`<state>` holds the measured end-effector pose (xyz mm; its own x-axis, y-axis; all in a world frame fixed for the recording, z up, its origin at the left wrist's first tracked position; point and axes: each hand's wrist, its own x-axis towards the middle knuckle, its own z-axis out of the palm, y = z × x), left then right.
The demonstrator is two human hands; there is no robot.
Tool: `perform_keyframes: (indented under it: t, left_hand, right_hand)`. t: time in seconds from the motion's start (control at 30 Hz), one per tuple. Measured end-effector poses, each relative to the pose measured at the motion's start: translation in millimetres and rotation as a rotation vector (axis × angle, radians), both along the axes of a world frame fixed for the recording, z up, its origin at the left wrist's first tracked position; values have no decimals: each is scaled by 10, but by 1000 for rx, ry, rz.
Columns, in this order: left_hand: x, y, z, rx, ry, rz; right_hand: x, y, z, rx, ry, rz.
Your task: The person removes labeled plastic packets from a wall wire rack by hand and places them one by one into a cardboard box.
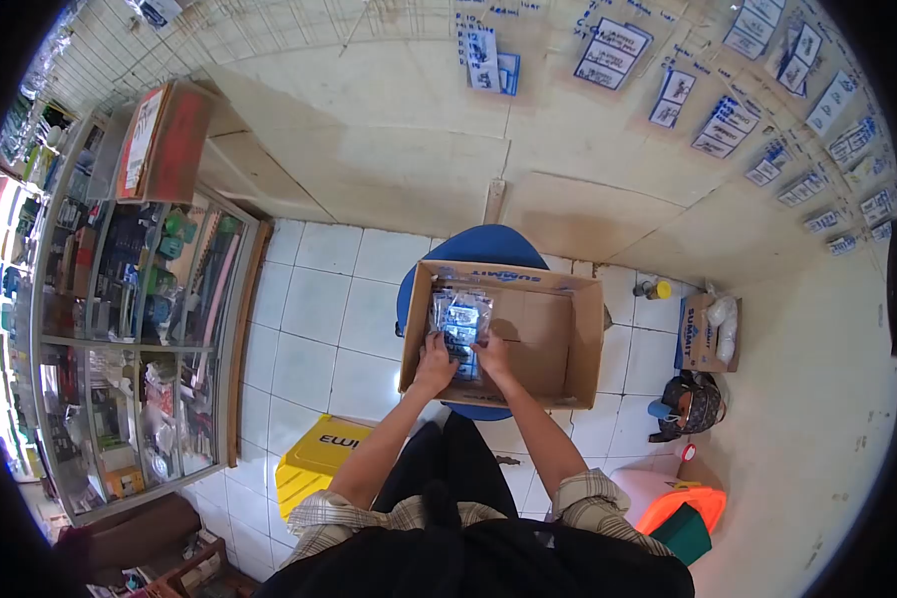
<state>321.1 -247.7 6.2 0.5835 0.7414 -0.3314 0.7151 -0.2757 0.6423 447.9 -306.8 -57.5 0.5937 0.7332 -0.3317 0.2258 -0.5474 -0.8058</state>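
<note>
An open cardboard box (538,349) sits on a blue seat (483,242) in front of me. In its left part are several clear plastic packets (460,324) with blue and white contents, stacked and shiny. My left hand (435,364) reaches into the box at the left side of the packets, fingers bent against them. From the other side, my right hand (492,357) grips their right edge, thumb and fingers close together. What exactly is inside the packets is too small to make out.
A glass display cabinet (135,344) stands at the left. By my legs is a yellow box (319,460). Along the right wall are a small carton (703,334), a dark backpack (690,407) and an orange container (683,506). Labelled packets (613,55) hang on the wall.
</note>
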Motion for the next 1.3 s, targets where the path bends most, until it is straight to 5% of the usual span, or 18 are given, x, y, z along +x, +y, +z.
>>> perform_keyframes:
  t: [0.27,0.5,0.6,0.67,0.77,0.83,0.97,1.03,1.13,1.3]
  left_hand:
    - [89,240,-689,-147,241,-132]
    - [196,250,-358,-226,365,-113]
    - [173,255,30,38,33,-201]
    - [196,448,358,-12,-186,-218]
    - [356,799,867,11,-522,-164]
    - [487,1123,1073,-170,-694,-20]
    - [895,1754,1500,14,-842,32]
    - [1144,2042,1693,115,-887,-5]
    - [1475,2441,1878,390,-931,-42]
    - [1927,2788,1781,280,-1031,-27]
  right_hand:
    - [-27,202,-522,-129,-253,11]
    - [173,154,-241,-43,-132,43]
    - [352,132,16,108,-211,59]
    - [541,143,55,258,-59,197]
    - [728,339,1179,202,-28,220]
    - [842,547,1451,330,-43,149]
    - [1189,1145,2034,482,12,41]
    - [1280,1479,2290,755,-217,-136]
    - [1553,1936,2689,720,-393,-141]
    - [1780,2462,2765,706,-575,-245]
